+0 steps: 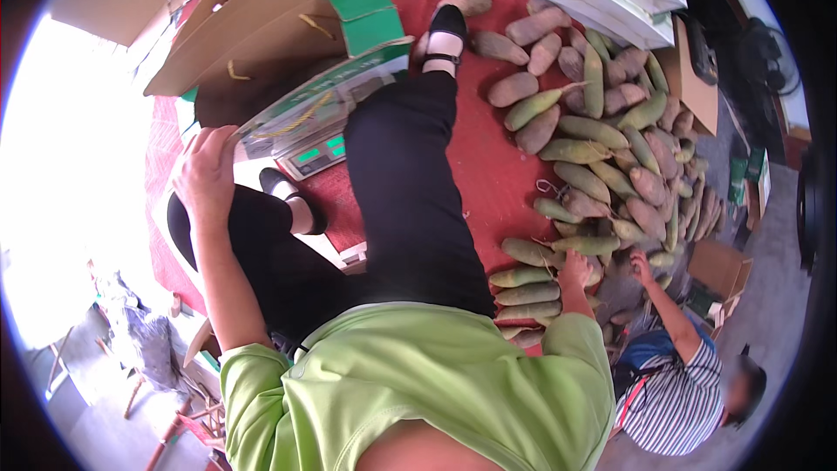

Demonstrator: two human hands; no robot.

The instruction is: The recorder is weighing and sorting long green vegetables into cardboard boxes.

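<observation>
My left hand is at the near corner of an open cardboard box, its fingers curled over the edge. The box has green and white printed sides and stands on a scale with lit green displays. To the right, my right hand reaches into a big pile of long radishes. Its fingers close on a green radish, partly hidden by the hand. Just above lies another green radish. Several more green radishes lie side by side left of that hand.
Purplish, soil-dusted radishes mix with green ones across the red mat. White-green boxes are stacked at the far right. Another person in a striped shirt reaches a hand toward the pile. Wooden stools stand at lower left.
</observation>
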